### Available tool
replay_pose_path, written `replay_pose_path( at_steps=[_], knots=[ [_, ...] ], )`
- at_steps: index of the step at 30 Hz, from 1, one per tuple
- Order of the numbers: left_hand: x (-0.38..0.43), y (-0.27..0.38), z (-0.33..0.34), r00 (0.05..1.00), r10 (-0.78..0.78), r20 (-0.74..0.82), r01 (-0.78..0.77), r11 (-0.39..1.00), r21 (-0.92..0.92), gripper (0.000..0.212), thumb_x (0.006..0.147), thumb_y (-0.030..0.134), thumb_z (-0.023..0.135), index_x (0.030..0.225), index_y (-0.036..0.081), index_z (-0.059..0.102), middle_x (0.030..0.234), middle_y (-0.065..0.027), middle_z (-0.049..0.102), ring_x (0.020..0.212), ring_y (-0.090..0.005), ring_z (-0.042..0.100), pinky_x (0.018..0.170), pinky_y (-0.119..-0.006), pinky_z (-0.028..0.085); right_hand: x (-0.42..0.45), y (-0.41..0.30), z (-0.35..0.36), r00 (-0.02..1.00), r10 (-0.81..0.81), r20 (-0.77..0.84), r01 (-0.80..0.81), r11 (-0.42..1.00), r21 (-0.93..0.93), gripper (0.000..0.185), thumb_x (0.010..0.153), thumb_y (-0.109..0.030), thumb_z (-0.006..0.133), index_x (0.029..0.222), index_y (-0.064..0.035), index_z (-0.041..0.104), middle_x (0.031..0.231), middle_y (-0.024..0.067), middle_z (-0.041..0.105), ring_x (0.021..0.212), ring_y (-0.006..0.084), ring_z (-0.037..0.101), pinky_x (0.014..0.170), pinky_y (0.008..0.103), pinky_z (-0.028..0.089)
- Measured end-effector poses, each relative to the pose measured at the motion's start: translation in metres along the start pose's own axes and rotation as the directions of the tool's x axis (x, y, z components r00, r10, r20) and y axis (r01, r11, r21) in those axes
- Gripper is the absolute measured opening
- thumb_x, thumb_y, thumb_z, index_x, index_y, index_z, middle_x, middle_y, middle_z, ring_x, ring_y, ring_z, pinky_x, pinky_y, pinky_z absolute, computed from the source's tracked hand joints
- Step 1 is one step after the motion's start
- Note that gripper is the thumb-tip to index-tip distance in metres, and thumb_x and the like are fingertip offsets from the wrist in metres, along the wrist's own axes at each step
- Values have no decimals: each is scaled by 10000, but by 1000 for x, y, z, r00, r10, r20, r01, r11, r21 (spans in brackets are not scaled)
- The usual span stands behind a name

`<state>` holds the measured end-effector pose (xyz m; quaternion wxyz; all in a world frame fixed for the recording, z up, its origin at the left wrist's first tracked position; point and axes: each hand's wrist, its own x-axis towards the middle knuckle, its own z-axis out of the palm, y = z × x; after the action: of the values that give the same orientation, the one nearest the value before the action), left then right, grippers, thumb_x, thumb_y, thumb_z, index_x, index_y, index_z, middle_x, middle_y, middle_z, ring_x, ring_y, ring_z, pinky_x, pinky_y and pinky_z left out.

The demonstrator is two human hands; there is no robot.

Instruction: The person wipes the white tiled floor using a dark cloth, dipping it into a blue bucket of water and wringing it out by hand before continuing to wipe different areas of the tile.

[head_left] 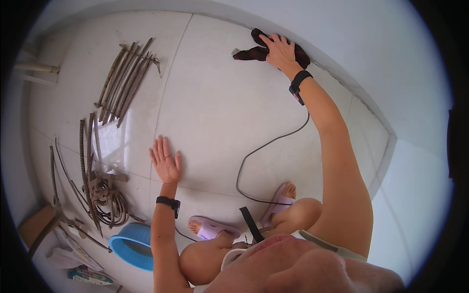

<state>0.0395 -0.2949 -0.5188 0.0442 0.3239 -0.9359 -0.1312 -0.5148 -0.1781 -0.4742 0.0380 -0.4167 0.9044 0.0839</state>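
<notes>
My right hand (pixel 281 50) presses a bunched dark cloth (pixel 253 54) onto the pale floor tiles (pixel 220 110), right where they meet the wall. Part of the cloth is hidden beneath the palm, and two ends of it stick out to the left. Palm down, my left hand (pixel 165 161) rests on the floor with its thumb apart from the fingers and nothing in it. A ring is on one finger. Each wrist bears a black strap with a small device.
To the left lie a wired bundle of sticks (pixel 126 82), ribbed metal bars (pixel 83 154) and a rusty coil (pixel 110 205). A blue basin (pixel 128 241) stands beside my left forearm. A black cable (pixel 240 172) loops across the floor near my slippers (pixel 216 229). A wall skirting (pixel 383 161) bounds the right.
</notes>
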Motion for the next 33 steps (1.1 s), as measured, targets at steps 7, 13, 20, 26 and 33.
replay_pose_path(
  at_steps=[7,13,20,26,33],
  knots=[
    [5,1,5,1000,17,7,-18,1000,8,708,1059,396,475,1654,50,309,1713,-149,337,1587,-371,282,1307,-574,139,42,-81,-5,995,-35,-96,46,993,109,739,834,-190,724,1542,-292,541,1442,54,558,1307,337,550,1018,647,462],
    [-1,-10,2,1000,6,11,-6,1000,9,709,1058,392,479,1656,54,306,1710,-153,339,1587,-372,282,1307,-573,138,19,-42,7,996,32,-86,-16,981,191,724,845,-213,714,1538,-308,526,1425,71,565,1329,362,539,1027,657,464],
    [1,-1,3,1000,20,11,-20,1000,14,672,1080,357,459,1668,78,291,1720,-158,317,1600,-367,261,1310,-560,127,-153,181,58,880,462,111,-475,861,183,806,865,-219,717,1593,-419,436,1474,84,545,1375,387,519,1128,540,481],
    [0,2,6,1000,18,-5,-18,1000,23,678,1079,362,459,1670,78,284,1722,-153,316,1604,-364,253,1313,-560,125,-167,186,75,808,577,121,-588,802,103,791,855,-247,710,1583,-424,456,1491,34,519,1384,347,510,1065,601,483],
    [-4,-9,-1,1000,-22,-8,23,997,75,707,1042,364,521,1649,62,322,1710,-136,345,1587,-358,286,1309,-572,146,-6,-36,24,994,10,-111,12,981,195,743,821,-216,724,1538,-276,537,1471,45,525,1364,324,489,1093,659,384]
  ],
)
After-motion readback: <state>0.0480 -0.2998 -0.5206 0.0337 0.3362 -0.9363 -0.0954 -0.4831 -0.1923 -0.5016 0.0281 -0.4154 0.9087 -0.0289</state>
